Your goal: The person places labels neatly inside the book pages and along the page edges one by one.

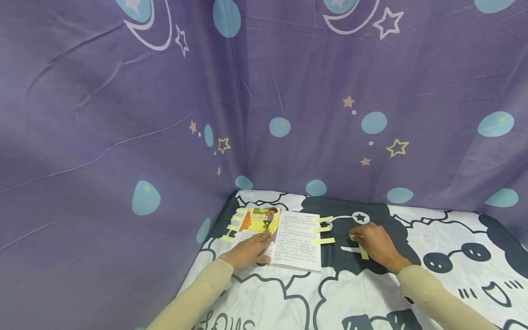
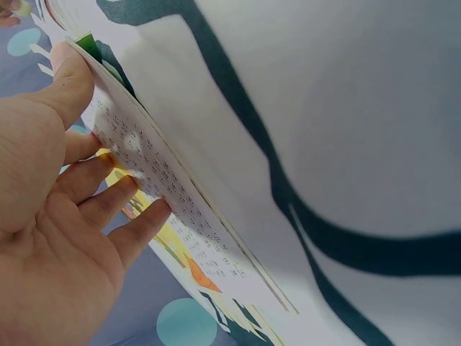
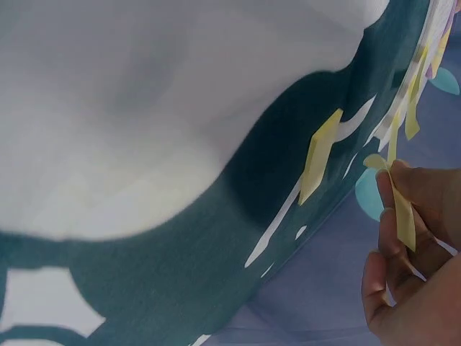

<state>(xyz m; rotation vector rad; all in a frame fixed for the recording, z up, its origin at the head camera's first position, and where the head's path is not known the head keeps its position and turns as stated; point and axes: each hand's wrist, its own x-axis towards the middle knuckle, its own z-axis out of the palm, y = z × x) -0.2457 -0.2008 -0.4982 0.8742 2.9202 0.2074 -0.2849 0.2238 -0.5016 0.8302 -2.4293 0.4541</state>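
Note:
An open book lies on the patterned cloth, a coloured picture at the top of its left page. My left hand rests on that page near the spine; in the left wrist view its fingers lie extended over the print and the thumb is at the book's edge. To the right of the book, my right hand pinches a thin yellow sticky strip between thumb and fingers. A small stack of yellow sticky notes lies on a dark patch of the cloth, below that hand in the head view.
Yellow sticky tabs stick out from the book's right edge, and more tabs from its left edge. The black-and-white cartoon cloth covers the surface. Purple curtains with stars and moons stand behind and at the left.

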